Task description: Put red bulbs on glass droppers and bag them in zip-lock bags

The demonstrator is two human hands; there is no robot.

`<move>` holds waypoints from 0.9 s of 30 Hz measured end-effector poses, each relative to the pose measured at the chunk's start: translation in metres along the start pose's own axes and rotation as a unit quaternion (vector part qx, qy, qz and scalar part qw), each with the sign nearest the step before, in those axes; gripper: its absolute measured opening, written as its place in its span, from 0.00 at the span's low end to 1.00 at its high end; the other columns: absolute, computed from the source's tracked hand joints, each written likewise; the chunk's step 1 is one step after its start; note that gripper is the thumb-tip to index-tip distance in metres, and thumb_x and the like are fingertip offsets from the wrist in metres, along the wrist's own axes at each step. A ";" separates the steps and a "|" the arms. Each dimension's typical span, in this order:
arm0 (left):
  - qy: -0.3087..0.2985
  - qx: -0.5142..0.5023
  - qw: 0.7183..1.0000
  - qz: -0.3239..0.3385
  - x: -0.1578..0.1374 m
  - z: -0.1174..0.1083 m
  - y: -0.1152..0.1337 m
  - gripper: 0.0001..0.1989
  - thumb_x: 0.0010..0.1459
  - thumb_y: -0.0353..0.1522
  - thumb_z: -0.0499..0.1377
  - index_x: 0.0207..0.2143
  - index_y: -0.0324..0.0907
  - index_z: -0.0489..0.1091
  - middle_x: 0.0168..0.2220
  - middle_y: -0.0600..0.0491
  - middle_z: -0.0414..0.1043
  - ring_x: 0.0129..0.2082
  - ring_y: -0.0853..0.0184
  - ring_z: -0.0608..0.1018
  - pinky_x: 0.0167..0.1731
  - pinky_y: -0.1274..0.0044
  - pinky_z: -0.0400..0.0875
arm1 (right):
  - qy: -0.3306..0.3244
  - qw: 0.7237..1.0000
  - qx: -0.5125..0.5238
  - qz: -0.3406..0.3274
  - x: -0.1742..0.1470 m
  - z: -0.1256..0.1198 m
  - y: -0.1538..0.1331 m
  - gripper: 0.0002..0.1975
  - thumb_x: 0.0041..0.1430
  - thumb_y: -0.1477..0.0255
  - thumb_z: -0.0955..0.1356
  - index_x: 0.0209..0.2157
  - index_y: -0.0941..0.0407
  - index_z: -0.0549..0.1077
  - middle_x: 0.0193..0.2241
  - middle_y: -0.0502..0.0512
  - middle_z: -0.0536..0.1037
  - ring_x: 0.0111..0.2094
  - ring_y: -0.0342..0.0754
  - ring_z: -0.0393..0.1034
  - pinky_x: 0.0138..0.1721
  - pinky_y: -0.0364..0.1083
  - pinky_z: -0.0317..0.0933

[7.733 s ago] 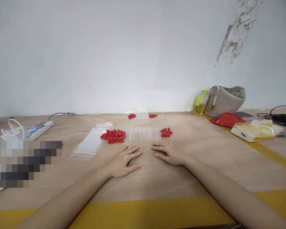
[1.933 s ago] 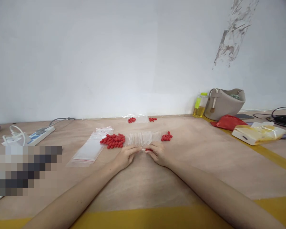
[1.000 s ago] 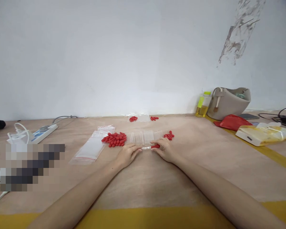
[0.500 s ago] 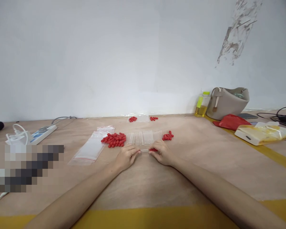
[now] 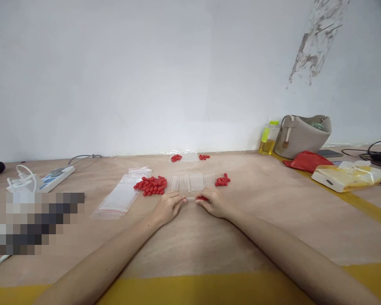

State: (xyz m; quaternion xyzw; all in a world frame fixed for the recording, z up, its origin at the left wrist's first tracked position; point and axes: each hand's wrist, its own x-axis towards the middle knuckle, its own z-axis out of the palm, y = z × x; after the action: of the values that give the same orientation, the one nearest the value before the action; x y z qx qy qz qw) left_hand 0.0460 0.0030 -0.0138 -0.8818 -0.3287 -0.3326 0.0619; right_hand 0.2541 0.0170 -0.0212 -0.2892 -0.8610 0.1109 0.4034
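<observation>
Between my hands a thin clear dropper tube (image 5: 191, 198) lies level, just above or on the table. My left hand (image 5: 169, 207) pinches its left end. My right hand (image 5: 215, 202) is closed round a red rubber bulb (image 5: 202, 198) at the tube's right end; whether the tube sits inside the bulb is hidden by my fingers. Just beyond my hands lies a row of clear dropper tubes (image 5: 190, 183). A large heap of red rubber bulbs (image 5: 150, 185) is left of the row, and a smaller heap of red pieces (image 5: 222, 180) is right of it.
Clear zip bags (image 5: 119, 197) lie at left, near a power strip (image 5: 59, 176). By the wall are two small red groups (image 5: 176, 158) on clear plastic. At right stand a bottle (image 5: 267, 140) and grey bag (image 5: 303, 135), with a red pouch (image 5: 307, 162) and yellow-white packet (image 5: 347, 177).
My right hand has come slightly closer to my left, so less of the tube shows between them. Both hands keep their grip. The whole view has shifted a little.
</observation>
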 end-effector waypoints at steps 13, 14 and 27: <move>0.002 -0.018 1.000 -0.021 0.002 -0.007 0.012 0.21 0.51 0.39 0.57 0.47 0.41 0.64 0.41 0.47 0.70 0.41 0.62 0.69 0.43 0.69 0.61 | 0.221 0.806 0.452 0.312 0.014 -0.011 0.007 0.18 0.37 0.65 0.72 0.31 0.56 0.66 0.25 0.49 0.73 0.24 0.40 0.66 0.27 0.40 0.59; 0.000 -0.020 0.999 -0.030 0.002 -0.007 0.012 0.22 0.51 0.39 0.57 0.47 0.40 0.63 0.42 0.47 0.68 0.42 0.61 0.69 0.44 0.69 0.61 | 0.249 0.802 0.432 0.329 0.018 -0.019 0.011 0.17 0.38 0.63 0.71 0.30 0.56 0.66 0.24 0.49 0.73 0.21 0.38 0.64 0.24 0.39 0.58; -0.057 -0.059 0.995 -0.051 -0.001 -0.004 0.006 0.10 0.55 0.32 0.52 0.37 0.42 0.70 0.43 0.48 0.68 0.44 0.63 0.69 0.45 0.70 0.64 | 0.196 0.825 -0.071 0.524 0.010 -0.075 0.126 0.14 0.39 0.63 0.67 0.28 0.57 0.75 0.25 0.57 0.76 0.29 0.51 0.69 0.29 0.45 0.59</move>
State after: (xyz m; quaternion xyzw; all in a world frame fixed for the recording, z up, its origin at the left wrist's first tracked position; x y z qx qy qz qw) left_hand 0.0475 -0.0033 -0.0106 -0.8833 -0.3562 -0.3036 -0.0265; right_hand 0.3577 0.1210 -0.0193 -0.7408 -0.4878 0.1850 0.4231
